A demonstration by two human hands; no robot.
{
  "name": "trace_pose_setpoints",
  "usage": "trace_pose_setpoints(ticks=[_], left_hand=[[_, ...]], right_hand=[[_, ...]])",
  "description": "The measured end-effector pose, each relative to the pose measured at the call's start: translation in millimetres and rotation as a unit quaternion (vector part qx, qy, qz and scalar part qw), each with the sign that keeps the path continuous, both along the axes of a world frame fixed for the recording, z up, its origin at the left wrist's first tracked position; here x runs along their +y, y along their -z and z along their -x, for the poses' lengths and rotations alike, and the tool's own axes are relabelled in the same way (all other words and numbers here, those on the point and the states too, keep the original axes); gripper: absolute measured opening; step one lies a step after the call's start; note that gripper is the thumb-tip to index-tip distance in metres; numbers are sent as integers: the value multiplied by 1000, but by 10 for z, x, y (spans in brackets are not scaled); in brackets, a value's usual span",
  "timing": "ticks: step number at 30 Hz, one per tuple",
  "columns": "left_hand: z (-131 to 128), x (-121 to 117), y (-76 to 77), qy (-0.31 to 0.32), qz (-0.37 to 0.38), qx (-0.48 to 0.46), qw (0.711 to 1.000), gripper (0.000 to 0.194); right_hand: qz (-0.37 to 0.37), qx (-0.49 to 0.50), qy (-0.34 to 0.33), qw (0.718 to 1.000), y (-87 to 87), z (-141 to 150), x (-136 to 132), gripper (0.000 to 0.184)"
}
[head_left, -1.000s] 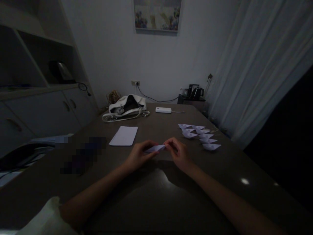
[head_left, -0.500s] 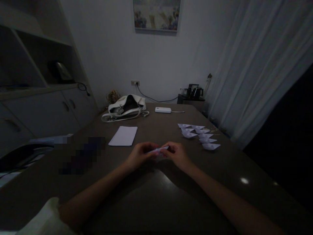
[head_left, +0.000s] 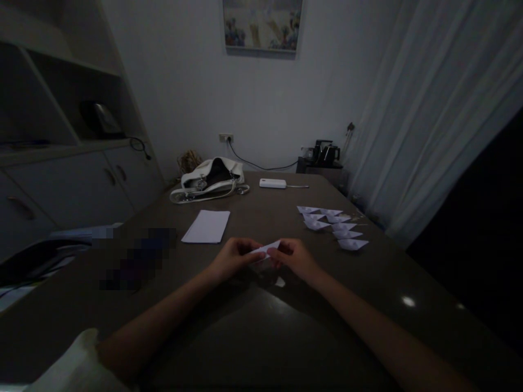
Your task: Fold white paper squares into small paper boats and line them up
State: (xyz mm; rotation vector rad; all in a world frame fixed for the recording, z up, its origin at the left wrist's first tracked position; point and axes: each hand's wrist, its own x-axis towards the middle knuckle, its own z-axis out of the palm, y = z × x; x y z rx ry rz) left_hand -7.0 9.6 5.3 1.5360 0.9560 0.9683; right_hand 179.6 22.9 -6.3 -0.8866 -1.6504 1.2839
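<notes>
Between my two hands is a small piece of folded white paper (head_left: pixel 267 249), held a little above the dark table (head_left: pixel 261 337). My left hand (head_left: pixel 233 258) pinches its left end, thumb in front. On the other end, the thumb and fingers of my right hand (head_left: pixel 297 259) are closed. My fingers cover parts of the paper, so its full shape is hidden. Several folded white paper boats (head_left: pixel 353 245) stand in staggered rows to the right of my right hand. Beyond my left hand lies a stack of white paper sheets (head_left: pixel 206 226).
At the far end of the table are a white handbag (head_left: pixel 212 179) and a white power strip-like device (head_left: pixel 273 184) with a short cord. A blurred dark patch (head_left: pixel 143 258) covers something at the left. A sheer curtain (head_left: pixel 384 120) hangs at the right.
The folded paper has tilted, so more of its white face shows between my fingers. Both hands have shifted only slightly and keep their hold.
</notes>
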Motion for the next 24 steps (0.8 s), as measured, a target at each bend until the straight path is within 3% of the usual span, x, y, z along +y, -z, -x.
trace_pose_setpoints(ticks=[3,13,19,24], left_hand=[[-2,0,-4,5,7,-5,1000,23],[14,31,61,43,56,12,997,25],[40,45,60,48,22,63,997,27],[26,-4,-31,37,-11,100,994,29]], right_hand=[[20,-13,-22,999,16,6,-6,30],[-37,-62,0,997,7,14,-44,25],[-77,-91,22,993,-22,9,-54,26],[-170,-153,61,972,-87,14,-115,27]])
